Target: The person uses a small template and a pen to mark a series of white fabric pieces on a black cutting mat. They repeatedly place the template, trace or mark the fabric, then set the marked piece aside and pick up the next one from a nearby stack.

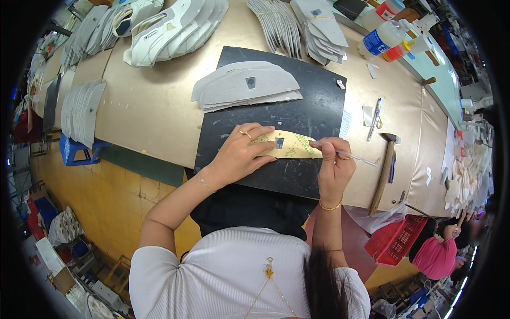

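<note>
A curved, pale yellow shoe-upper piece (pixel 295 153) with green print and a small dark square patch lies on the black mat (pixel 255 179) in front of me. My left hand (pixel 239 153) rests on its left end, fingers stretched out and apart, pressing it flat. My right hand (pixel 336 165) pinches a thin, pale translucent stick-like tool (pixel 364 160) over the piece's right end; its working tip is mostly hidden by the fingers. Just beyond, a fanned stack of grey shoe-upper pieces (pixel 226 87) sits on the same mat, the top one bearing a similar dark patch.
White shoe uppers (pixel 172 32) and bundled grey pieces (pixel 273 24) stand at the back of the table. Bottles (pixel 380 40) are at the far right. A hammer (pixel 382 178) and a pen (pixel 375 119) lie right of the mat. A red basket (pixel 393 239) is below the table's right edge.
</note>
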Demonstrator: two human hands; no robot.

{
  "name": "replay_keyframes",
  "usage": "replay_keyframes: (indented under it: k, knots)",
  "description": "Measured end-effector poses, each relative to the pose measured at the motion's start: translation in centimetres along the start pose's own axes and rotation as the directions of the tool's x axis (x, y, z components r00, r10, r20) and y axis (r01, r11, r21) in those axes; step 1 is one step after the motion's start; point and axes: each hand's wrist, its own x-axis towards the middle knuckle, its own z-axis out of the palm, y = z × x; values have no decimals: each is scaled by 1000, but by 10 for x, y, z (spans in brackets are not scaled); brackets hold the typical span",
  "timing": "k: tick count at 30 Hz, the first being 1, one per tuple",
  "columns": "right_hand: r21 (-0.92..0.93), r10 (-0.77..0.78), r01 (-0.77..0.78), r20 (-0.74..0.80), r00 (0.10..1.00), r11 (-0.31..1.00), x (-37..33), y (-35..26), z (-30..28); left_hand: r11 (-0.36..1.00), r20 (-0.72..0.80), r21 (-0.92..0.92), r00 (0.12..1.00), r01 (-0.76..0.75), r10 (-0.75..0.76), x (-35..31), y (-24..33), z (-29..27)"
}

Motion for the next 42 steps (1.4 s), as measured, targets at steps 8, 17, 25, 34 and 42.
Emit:
replay_keyframes:
  k: [8,17,25,34,42]
  knots:
    - [-37,7,-6,38,999,999,0,-2,3,1000,-9,1,1000,4,-4,1,2,2]
    - [-261,35,43,288,957,964,13,-1,19,997,-15,73,999,-37,38,3,5,2]
    - [-383,-112,245,338,935,890,26,6,36,985,34,172,999,-2,-4,7,18,0]
    - [-435,-192,364,390,900,824,31,11,40,984,39,179,999,13,-21,8,20,-1]
    - [-448,-167,346,392,905,824,29,12,38,981,53,191,998,16,-27,8,21,0]
